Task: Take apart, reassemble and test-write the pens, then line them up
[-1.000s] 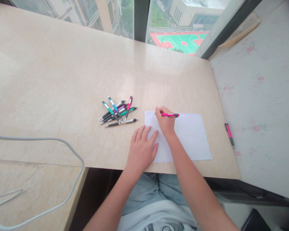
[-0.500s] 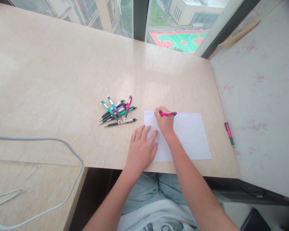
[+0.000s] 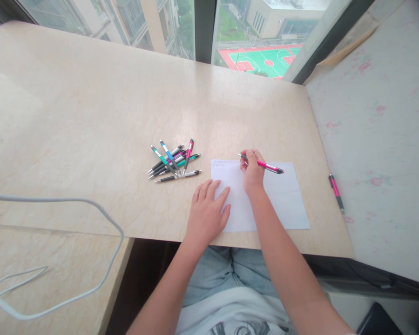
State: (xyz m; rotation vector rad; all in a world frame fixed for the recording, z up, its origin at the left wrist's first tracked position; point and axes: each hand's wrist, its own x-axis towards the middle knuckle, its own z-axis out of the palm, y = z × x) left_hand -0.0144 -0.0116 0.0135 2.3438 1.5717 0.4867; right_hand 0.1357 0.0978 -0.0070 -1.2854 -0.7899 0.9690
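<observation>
A white sheet of paper (image 3: 282,195) lies on the beige marble desk (image 3: 91,116) near its front edge. My left hand (image 3: 207,211) rests flat on the sheet's left part, fingers stretched out. My right hand (image 3: 253,170) is closed around a pink and black pen (image 3: 265,165), held above the paper's top edge with its tip pointing left. A bunch of several pens (image 3: 172,163) in teal, blue, pink and grey lies on the desk just left of the paper.
Another pink pen (image 3: 336,190) lies at the desk's right edge against a flowered surface (image 3: 377,139). A grey cable (image 3: 56,204) loops across the lower left. Windows (image 3: 202,28) run along the far edge of the desk.
My right hand has shifted to the right and lifted the pen's tip off the paper's top left corner. The pen now lies flatter. My left hand has stayed put.
</observation>
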